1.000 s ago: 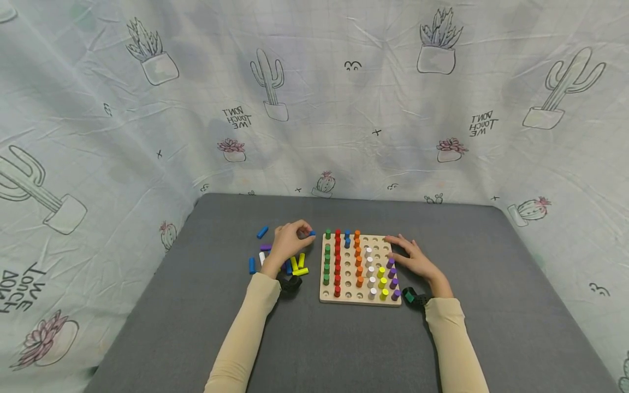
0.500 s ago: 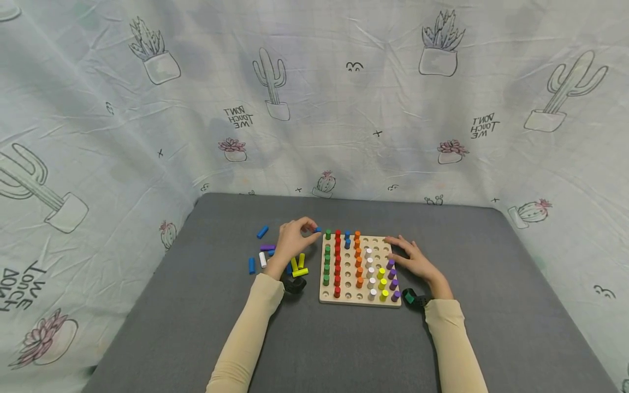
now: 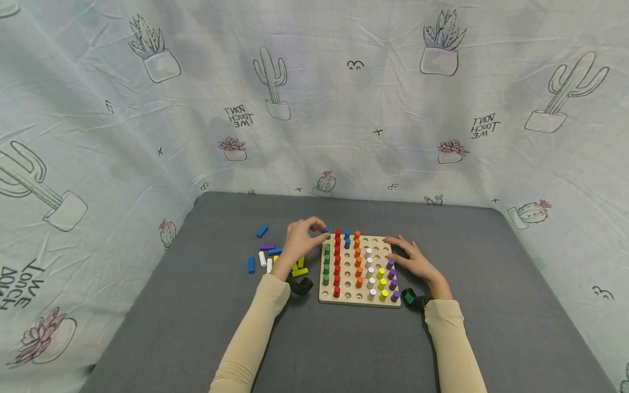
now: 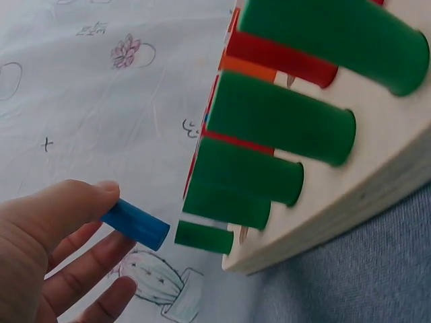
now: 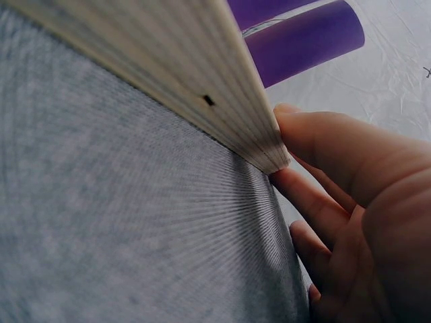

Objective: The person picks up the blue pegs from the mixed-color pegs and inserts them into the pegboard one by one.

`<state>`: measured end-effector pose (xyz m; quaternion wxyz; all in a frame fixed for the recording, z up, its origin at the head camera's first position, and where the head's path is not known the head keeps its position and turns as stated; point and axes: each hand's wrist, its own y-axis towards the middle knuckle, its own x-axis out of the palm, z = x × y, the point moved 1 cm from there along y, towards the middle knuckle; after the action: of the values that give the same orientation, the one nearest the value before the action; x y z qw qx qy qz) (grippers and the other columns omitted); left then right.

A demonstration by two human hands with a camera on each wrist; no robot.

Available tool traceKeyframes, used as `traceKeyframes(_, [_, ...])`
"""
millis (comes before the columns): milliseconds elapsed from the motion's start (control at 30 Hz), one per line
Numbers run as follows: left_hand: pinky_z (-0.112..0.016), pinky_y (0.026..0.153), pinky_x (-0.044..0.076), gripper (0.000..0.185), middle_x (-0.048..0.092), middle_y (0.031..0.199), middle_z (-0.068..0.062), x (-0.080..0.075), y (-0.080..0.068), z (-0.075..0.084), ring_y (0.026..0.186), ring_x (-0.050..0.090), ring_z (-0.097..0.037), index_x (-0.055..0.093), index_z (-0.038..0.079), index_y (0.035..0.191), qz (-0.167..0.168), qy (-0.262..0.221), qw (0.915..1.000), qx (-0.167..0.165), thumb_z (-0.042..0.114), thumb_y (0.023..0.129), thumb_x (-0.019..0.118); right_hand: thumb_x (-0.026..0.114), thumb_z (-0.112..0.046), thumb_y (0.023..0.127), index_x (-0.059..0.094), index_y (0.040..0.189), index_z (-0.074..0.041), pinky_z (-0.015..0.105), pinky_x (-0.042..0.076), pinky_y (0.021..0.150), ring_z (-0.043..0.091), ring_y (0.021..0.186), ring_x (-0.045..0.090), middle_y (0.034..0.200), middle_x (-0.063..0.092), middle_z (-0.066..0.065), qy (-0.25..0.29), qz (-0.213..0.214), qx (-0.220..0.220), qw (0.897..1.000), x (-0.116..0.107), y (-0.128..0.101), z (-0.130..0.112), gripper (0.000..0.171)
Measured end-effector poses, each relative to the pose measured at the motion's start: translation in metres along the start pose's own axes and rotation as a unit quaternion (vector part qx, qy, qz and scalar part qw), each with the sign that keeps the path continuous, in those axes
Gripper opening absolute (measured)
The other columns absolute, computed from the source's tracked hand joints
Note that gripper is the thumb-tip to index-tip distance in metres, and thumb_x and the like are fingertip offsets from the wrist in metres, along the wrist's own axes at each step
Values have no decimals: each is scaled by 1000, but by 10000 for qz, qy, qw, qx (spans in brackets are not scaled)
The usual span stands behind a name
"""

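left hand (image 3: pixel 300 240): pinches blue peg (image 4: pixel 135 224) at pegboard (image 3: pixel 361 297)'s 10 o'clock corner | right hand (image 3: pixel 415 261): fingers flat, apparently steadying its 3 o'clock edge | grey table (image 3: pixel 344 349), cactus-print cloth (image 3: pixel 314 98) behind

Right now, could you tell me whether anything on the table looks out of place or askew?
Nothing looks damaged. Loose coloured wooden pegs lie scattered flat left of the square wooden pegboard, whose blue column holds only two pegs. The left hand pinches a short blue peg.

Looks like a makeshift recording booth rather than a lived-in room: grey felt-covered table (image 3: pixel 196 305) boxed in on three sides by a creased bedsheet (image 3: pixel 314 109) printed with cactus drawings, hung as backdrop.
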<state>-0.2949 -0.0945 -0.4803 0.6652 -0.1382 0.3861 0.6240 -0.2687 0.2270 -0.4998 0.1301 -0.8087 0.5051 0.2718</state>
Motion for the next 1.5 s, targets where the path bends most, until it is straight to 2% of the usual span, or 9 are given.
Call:
traceKeyframes(200, [-50,100,28,19,66,89,7,5,0,4,90,58,-20,66,18,95,-20,-171,9998,121,33,83,69,54,-7,92,39,136,5,63,-11,105,49,137,3,143,32,28,14,-11,11,10000,0,0,0,48])
traceKeyframes(467, [-48,97,31,22,66,93,4,11,1,13,94,58,-27,66,18,98,-370,-566,9975,208,35,84,68,55,-8,92,39,136,4,63,-11,105,49,137,3,143,33,28,-1,-13,56,10000,0,0,0,49])
traceKeyframes(600, [-44,92,36,27,66,93,5,16,1,14,94,58,-26,66,14,100,-484,-665,9963,235,36,84,68,54,-8,92,39,136,5,63,-11,105,49,137,3,142,33,28,12,-10,42,10000,0,1,-1,48])
traceKeyframes(800, [-40,83,42,22,67,94,5,24,2,15,96,59,-24,67,18,99,-617,-847,9942,225,34,84,68,54,-7,93,39,136,5,63,-12,105,48,137,3,143,33,28,7,1,50,10000,0,1,-2,48])
traceKeyframes(1000, [-40,86,42,23,67,93,8,28,2,17,96,59,-18,68,16,100,-727,-835,9936,207,33,84,69,54,-8,93,39,136,5,63,-12,105,48,137,3,143,33,27,2,10,73,10000,1,2,-1,48])
traceKeyframes(1267, [-46,94,32,24,66,93,6,33,2,16,94,54,-20,67,15,103,-1012,-653,9916,482,33,86,66,54,-8,92,39,136,5,63,-11,105,48,137,3,143,33,28,-2,11,36,10000,1,2,-2,48])
traceKeyframes(1500, [-42,92,35,22,68,92,8,39,1,14,91,54,-14,69,18,100,-1099,-485,9909,601,34,85,67,54,-3,92,38,135,9,66,-10,103,52,135,4,140,34,31,12,-8,-182,9998,0,0,-6,47])
